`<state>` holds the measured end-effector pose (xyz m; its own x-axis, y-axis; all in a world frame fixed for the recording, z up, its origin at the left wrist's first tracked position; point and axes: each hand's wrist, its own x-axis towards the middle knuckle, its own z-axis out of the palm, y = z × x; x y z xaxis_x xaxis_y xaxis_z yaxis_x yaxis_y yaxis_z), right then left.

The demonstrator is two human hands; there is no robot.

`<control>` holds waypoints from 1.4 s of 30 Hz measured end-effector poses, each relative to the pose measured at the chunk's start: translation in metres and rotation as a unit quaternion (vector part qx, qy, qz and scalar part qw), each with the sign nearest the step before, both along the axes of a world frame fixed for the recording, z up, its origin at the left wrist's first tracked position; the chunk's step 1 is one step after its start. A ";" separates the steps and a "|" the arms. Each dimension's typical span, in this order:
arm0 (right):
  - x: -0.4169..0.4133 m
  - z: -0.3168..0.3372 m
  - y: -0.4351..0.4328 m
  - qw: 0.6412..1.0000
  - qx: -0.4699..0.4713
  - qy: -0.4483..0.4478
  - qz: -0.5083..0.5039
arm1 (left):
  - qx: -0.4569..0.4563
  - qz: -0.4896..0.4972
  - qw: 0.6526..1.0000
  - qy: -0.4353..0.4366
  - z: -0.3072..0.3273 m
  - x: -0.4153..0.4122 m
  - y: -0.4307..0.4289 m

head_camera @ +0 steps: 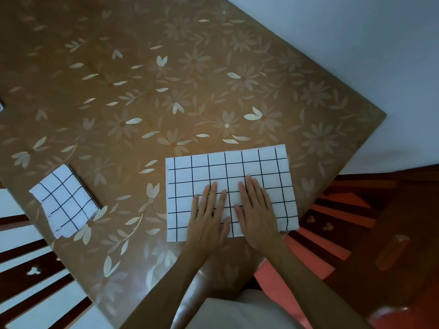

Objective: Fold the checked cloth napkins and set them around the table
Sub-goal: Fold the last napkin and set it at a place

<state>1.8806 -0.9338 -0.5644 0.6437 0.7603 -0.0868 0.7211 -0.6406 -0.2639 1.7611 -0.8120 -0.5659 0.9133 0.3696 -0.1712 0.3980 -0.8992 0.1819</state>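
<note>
Pale floor [356, 43] fills the far corner, and over it juts the bench [166, 91], a broad brown top under a glossy flowered cover, seen corner-on. One dark slatted chair [28, 269] waits at the left edge. A second chair [356, 210] stands at the right, with red showing between its slats.

Now to the work: a checked cloth napkin [225, 172], white with a black grid, lies as a wide rectangle at the near side of the bench, its near right corner reaching the bench edge. It looks doubled over once, I'd say, with at least one more fold to come. Well apart to the left, a folded napkin [64, 200] sits as a compact square near the left chair, seemingly placed.

And the hands: left hand [209, 217] and right hand [256, 210] lie palm down, side by side on the lower middle of the wide napkin, fingers straight and lightly spread, pressing and gripping nothing.

This reads as the smoothing stroke. Done well, it sweeps from the centre out to both short ends, driving creases off. The grid lines are the guide: line them up layer on layer before creasing. That shiny cover may let the cloth skate, so one palm should anchor while the other brings an end across.
</note>
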 end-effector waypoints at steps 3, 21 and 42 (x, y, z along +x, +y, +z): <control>0.015 0.000 -0.018 1.000 -0.010 -0.018 0.017 | 0.008 -0.005 1.000 -0.002 0.002 0.000 0.003; 0.021 0.056 -0.064 0.902 0.019 0.143 -0.407 | -0.079 -0.046 0.990 -0.109 0.033 0.025 -0.037; 0.077 0.097 -0.115 0.928 0.064 0.219 -0.293 | -0.175 -0.114 0.969 -0.130 0.078 0.125 0.020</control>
